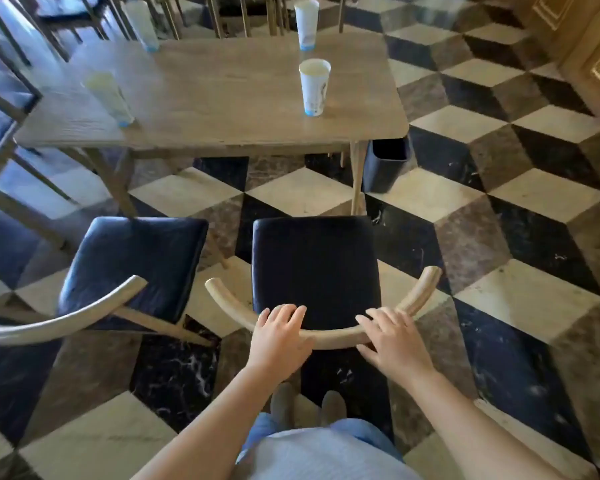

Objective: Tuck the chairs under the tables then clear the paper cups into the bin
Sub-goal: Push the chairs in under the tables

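Observation:
A wooden chair with a dark blue seat [314, 265] stands in front of me, pulled back from the wooden table [222, 95]. My left hand [278, 337] and my right hand [392, 341] both rest over its curved wooden backrest, fingers curled on the rail. A second chair of the same kind [132, 265] stands to the left, angled and also out from the table. On the table stand several white paper cups: one near the right front [314, 88], one behind it [306, 24], one at the left [110, 98], one at the far left back [141, 24]. A dark bin [385, 164] sits by the table's right front leg.
More chairs stand along the table's far side [222, 15] and at the left [0, 109]. The floor is a checkered marble pattern. A golden wooden door [589, 36] is at the far right. My shoes [305, 407] are just behind the chair.

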Motion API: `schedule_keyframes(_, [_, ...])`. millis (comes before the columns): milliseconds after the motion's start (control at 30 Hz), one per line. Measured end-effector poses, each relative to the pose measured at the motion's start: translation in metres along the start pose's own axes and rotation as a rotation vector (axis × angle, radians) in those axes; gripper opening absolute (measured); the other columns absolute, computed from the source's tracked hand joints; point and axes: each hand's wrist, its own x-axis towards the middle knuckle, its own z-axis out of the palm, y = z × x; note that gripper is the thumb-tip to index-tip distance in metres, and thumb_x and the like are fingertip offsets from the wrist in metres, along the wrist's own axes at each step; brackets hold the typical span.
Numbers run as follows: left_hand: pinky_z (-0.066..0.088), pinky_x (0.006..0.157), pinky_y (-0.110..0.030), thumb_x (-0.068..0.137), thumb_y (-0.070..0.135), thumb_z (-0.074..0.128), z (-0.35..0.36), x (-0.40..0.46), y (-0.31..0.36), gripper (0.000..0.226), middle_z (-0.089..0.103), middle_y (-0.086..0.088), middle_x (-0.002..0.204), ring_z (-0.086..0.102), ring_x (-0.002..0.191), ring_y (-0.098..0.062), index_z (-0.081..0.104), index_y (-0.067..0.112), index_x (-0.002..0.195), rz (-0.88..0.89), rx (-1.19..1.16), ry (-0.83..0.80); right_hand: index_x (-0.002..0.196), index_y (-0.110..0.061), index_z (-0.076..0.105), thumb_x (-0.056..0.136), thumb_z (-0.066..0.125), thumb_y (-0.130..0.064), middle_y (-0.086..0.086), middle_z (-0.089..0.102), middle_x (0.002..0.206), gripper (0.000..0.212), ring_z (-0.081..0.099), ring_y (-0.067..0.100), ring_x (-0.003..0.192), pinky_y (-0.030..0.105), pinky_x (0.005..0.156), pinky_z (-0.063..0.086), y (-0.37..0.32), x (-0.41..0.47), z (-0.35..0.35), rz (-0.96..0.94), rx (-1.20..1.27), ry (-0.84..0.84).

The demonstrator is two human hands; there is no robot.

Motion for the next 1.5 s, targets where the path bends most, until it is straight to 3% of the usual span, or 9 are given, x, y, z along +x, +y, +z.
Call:
schedule_keyframes(167, [0.048,0.087,-0.042,0.066,0.031,0.076,0.021,-0.018,0.006,0.051,0.067,-0.005,0.106,0.061,0.102,-0.026,0.061,0.014,0.112,0.059,0.011,-0.102,0.1,-0.013,0.064,0.057,0.085,-0.026,0.004,0.067,0.09,0.049,0.061,0.025,0.085,0.039,0.08,0.052,0.009,-0.001,0.016,-0.056,-0.017,-0.091])
schedule_keyframes(333, [0.05,0.082,-0.043,0.064,0.022,0.082,0.023,-0.013,0.009,0.043,0.068,-0.003,0.098,0.063,0.094,-0.024,0.064,0.018,0.102,0.006,0.052,-0.087,0.092,-0.013,0.065,0.056,0.086,-0.015,0.002,0.065,0.079,0.042,0.059,0.023,0.074,0.032,0.061,0.053,0.018,0.007,0.015,-0.096,-0.002,-0.119])
schedule_keyframes(467, [0.053,0.07,-0.04,0.061,0.023,0.084,0.023,-0.004,0.009,0.032,0.069,0.0,0.084,0.065,0.079,-0.022,0.067,0.019,0.088,-0.002,0.109,-0.122,0.07,-0.014,0.063,0.05,0.086,-0.004,0.0,0.06,0.062,0.032,0.055,0.02,0.061,0.029,0.046,0.048,0.02,0.017,0.014,-0.123,-0.03,-0.133])
schedule_keyframes(633, [0.055,0.055,-0.032,0.058,0.03,0.084,0.025,0.007,-0.002,0.026,0.068,0.004,0.073,0.063,0.067,-0.019,0.07,0.021,0.078,0.031,0.156,-0.15,0.064,-0.015,0.06,0.046,0.089,-0.006,0.0,0.057,0.058,0.035,0.052,0.019,0.056,0.029,0.038,0.045,0.031,0.027,0.016,-0.217,-0.114,-0.217])
schedule_keyframes(833, [0.053,0.049,-0.026,0.056,0.032,0.086,0.023,0.021,-0.003,0.028,0.069,0.003,0.071,0.062,0.062,-0.017,0.073,0.02,0.077,0.06,0.156,-0.124,0.069,-0.014,0.062,0.049,0.088,-0.007,0.002,0.058,0.061,0.034,0.052,0.018,0.056,0.027,0.038,0.044,0.042,0.042,0.011,-0.289,-0.122,-0.23])
schedule_keyframes(1167, [0.054,0.05,-0.031,0.058,0.03,0.086,0.006,0.092,-0.028,0.028,0.07,0.003,0.073,0.062,0.064,-0.017,0.073,0.019,0.08,0.021,0.133,-0.109,0.088,-0.011,0.063,0.076,0.072,-0.006,0.007,0.063,0.08,0.015,0.055,0.02,0.073,0.031,0.054,0.053,0.058,0.125,-0.004,-0.277,-0.103,-0.278])
schedule_keyframes(1233, [0.055,0.054,-0.033,0.061,0.03,0.084,0.001,0.112,-0.039,0.026,0.071,0.003,0.077,0.063,0.068,-0.017,0.073,0.02,0.082,0.017,0.135,-0.118,0.089,-0.01,0.063,0.078,0.071,-0.005,0.008,0.064,0.082,0.014,0.056,0.02,0.075,0.031,0.057,0.053,0.057,0.148,-0.007,-0.265,-0.098,-0.272])
schedule_keyframes(1367, [0.051,0.076,-0.034,0.082,0.035,0.066,-0.012,0.159,-0.069,0.027,0.069,0.004,0.101,0.059,0.09,-0.016,0.068,0.022,0.105,-0.012,0.117,-0.136,0.099,-0.008,0.06,0.086,0.061,-0.005,0.01,0.063,0.093,0.014,0.055,0.022,0.087,0.032,0.068,0.051,0.048,0.2,-0.019,-0.232,-0.083,-0.282])
schedule_keyframes(1500, [0.047,0.078,-0.033,0.086,0.036,0.059,-0.024,0.201,-0.104,0.028,0.066,0.005,0.105,0.055,0.095,-0.016,0.064,0.023,0.11,0.0,0.12,-0.15,0.103,-0.008,0.057,0.09,0.053,-0.005,0.009,0.061,0.099,0.014,0.051,0.024,0.093,0.033,0.073,0.05,0.036,0.247,-0.024,-0.188,-0.053,-0.27])
